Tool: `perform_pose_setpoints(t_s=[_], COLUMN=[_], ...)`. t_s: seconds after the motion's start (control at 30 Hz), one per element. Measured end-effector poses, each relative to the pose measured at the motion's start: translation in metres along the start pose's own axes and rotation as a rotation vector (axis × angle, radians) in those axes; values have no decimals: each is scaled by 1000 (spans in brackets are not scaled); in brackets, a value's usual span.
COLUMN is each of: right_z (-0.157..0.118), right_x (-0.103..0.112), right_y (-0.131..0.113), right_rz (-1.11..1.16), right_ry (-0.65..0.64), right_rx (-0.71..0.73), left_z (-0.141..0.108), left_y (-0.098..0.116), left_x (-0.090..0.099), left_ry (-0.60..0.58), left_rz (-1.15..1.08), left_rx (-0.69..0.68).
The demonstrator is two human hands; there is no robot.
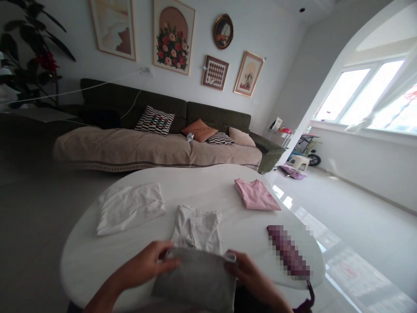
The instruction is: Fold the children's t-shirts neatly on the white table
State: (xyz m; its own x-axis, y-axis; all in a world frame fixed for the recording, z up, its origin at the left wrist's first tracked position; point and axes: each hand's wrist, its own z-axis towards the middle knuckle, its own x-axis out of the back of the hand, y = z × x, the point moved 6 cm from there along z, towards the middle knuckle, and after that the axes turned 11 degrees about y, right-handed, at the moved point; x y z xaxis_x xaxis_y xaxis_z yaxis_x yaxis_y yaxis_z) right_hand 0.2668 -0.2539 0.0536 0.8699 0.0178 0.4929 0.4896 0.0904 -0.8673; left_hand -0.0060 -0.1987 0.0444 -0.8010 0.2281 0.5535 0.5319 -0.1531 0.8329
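Observation:
A light grey shirt (pixel 208 224) lies at the near middle of the table, its neck end flat and pointing away from me. Its near part (pixel 198 278) is lifted off the table and looks darker, in shade. My left hand (pixel 153 261) pinches the left corner of this raised edge between thumb and fingers. At the right corner, my right hand (pixel 243 267) grips the cloth, with a small rolled bit of fabric showing at the fingertips. The lower end of the shirt runs out of view at the bottom.
The white oval table (pixel 198 184) also bears a folded white garment (pixel 132 208) at left and a folded pink shirt (pixel 256 194) at right. A blurred-out maroon item (pixel 288 252) lies near the right edge, with a dark strap hanging down. A sofa (pixel 156 145) stands behind.

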Motion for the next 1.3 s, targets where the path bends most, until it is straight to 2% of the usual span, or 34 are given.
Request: perform_pose_setpoints(t_s=[0.03,0.07,0.17,0.27,0.37,0.47,0.6,0.73,0.9,0.97,1.07,1.3], right_z=[23,47,111,144,150,149,156,164,171,174,179,188], right_x=[7,10,11,4,-1,-7,-13,-15,-8,-6,-2,10], right_y=[4,10,33,51,58,60,72,83,75,71,71,79], right_rz=[54,89,79,41,86,198,305,326,331,311,249,14], right_ry=[52,98,269,384,440,402,321,211,11,-45,-55,33], right_rx=[-50,-110,-249,-253,-209,-177,-253,-352,-340,-336,-333,-280], left_z=[28,57,132,166,167,158,157,169,184,187,193,208], left_y=[10,15,13,-6,-21,-28,-32,-32,-24,-22,-24,-32], left_x=[-3,-5,-23,-36,-37,-35,-36,-33,-29,-28,-25,-10], left_ry=[-6,45,122,180,207,158,19,-138,-356,-409,-407,-297], left_rz=[-102,-205,-259,-272,-343,-455,-548,-518,-399,-352,-295,-66], left_rx=[0,31,98,167,189,217,291,359,377,365,326,186])
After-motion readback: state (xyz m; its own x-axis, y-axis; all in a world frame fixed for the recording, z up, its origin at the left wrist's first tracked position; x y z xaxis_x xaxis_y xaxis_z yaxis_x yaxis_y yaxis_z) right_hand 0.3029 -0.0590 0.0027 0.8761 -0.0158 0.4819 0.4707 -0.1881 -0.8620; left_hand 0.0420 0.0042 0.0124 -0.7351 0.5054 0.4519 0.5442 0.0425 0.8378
